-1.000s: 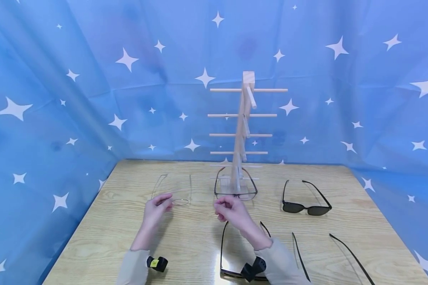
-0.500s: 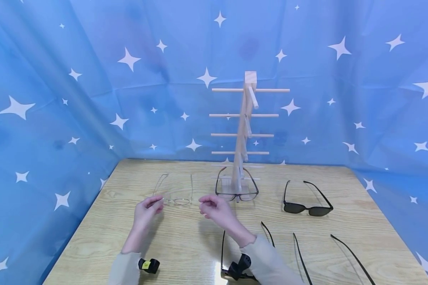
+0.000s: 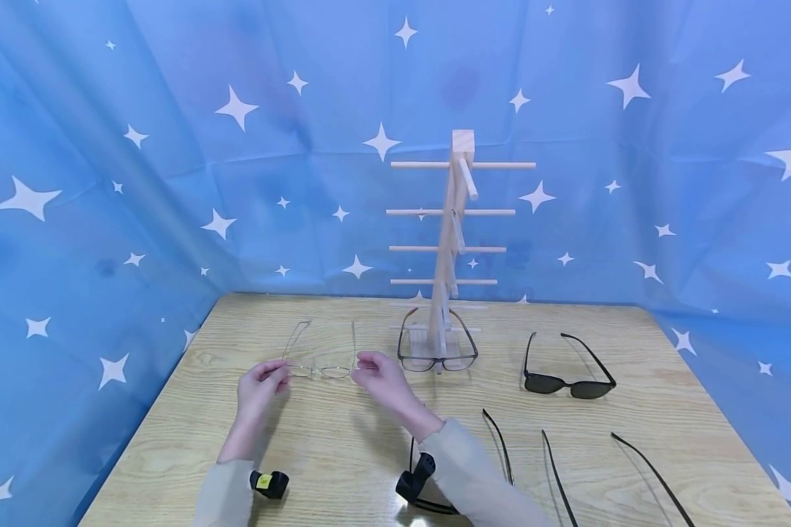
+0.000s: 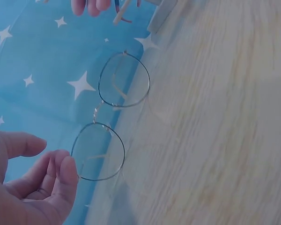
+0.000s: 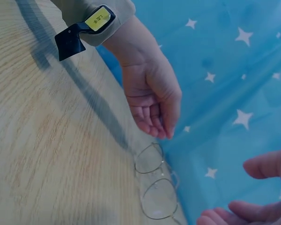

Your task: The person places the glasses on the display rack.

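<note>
A pair of thin wire-rimmed eyeglasses lies on the table, its temples unfolded toward the back. My left hand is at the left end of the frame. In the left wrist view, its thumb and fingers are apart, with the fingertips beside the rim of the glasses; contact is hard to tell. At the other end is my right hand, bent at the fingers near the right hinge. The right wrist view shows the right hand with thumb and fingers spread apart, close to the glasses.
A wooden display rack with several pegs stands at the back, dark-framed glasses around its base. Black sunglasses lie to the right. Other black frames, with temples such as this temple, lie near the front, partly behind my right arm.
My left hand has shifted left along the wire-rimmed glasses to their left end. My right hand has moved left, from in front of the rack to their right end.
</note>
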Motion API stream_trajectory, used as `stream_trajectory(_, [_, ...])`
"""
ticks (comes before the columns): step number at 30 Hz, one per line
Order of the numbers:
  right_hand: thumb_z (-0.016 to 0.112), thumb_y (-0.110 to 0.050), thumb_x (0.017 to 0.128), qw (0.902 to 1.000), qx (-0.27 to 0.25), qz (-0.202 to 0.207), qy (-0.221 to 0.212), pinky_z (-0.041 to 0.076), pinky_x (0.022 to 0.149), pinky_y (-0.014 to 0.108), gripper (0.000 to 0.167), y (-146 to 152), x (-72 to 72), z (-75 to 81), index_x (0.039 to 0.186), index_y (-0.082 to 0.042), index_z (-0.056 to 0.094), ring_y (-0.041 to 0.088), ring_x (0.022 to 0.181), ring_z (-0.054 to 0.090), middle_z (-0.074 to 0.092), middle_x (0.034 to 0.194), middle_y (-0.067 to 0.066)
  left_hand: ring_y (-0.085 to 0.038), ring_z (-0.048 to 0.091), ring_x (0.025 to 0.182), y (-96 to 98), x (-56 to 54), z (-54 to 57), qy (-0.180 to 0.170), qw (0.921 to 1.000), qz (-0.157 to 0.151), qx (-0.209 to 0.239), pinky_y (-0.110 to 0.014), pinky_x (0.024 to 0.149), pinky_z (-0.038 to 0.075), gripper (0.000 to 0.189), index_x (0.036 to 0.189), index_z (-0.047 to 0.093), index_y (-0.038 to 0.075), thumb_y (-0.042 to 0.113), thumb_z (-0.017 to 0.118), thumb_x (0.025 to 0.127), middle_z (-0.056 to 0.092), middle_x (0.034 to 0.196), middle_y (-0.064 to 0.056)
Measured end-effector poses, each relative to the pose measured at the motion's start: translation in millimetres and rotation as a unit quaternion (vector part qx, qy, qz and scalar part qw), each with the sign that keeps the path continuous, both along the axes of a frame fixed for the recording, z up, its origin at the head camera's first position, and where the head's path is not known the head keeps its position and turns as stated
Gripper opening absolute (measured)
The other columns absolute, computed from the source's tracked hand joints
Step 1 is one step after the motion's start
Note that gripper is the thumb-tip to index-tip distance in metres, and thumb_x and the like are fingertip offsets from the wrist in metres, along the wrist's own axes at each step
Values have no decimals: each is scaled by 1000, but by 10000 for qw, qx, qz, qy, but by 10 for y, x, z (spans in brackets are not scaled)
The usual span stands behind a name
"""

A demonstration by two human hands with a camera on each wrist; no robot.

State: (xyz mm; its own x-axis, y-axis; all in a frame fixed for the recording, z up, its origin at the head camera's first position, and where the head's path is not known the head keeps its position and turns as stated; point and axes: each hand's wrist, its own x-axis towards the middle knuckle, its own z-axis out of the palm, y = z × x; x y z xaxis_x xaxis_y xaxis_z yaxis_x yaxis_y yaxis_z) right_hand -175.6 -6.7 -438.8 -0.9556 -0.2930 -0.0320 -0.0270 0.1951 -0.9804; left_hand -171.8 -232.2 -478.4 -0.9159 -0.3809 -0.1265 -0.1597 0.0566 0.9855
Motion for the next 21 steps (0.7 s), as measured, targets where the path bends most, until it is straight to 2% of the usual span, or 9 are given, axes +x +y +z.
stream_trajectory(5, [61, -11, 88, 9997, 138, -152, -150, 48, 93, 43, 47, -61, -56, -47, 128, 11, 47, 37, 113, 52, 53, 122, 25, -7, 59, 69, -26, -49, -24, -16, 9998, 140, -122, -18, 64, 54, 26, 110, 57, -13, 3, 58, 90, 65, 82, -5])
stream_trajectory(13, [60, -17, 90, 9971, 265, -392, -590, 43, 99, 44, 54, -174, -152, -109, 135, 6, 42, 37, 120, 47, 48, 131, 23, -11, 59, 66, -64, -179, -60, 37, 9978, 563, -353, -18, 60, 53, 21, 103, 59, -11, 3, 58, 87, 58, 73, 3])
stream_trajectory(17, [58, -16, 90, 9956, 236, -456, -784, 43, 99, 45, 52, -214, -191, -146, 134, 7, 42, 37, 120, 46, 49, 130, 23, -7, 55, 63, -77, -244, -68, 23, 9946, 746, -722, -14, 56, 46, 21, 101, 62, -9, 5, 59, 86, 56, 71, 4])
stream_trajectory(21, [57, -15, 90, 9936, 179, -534, -980, 44, 97, 46, 50, -241, -222, -191, 133, 6, 43, 37, 118, 47, 50, 127, 22, -6, 49, 67, -103, -311, -88, -102, 9893, 852, -1182, -15, 58, 40, 20, 98, 64, -6, 9, 60, 85, 55, 74, 3])
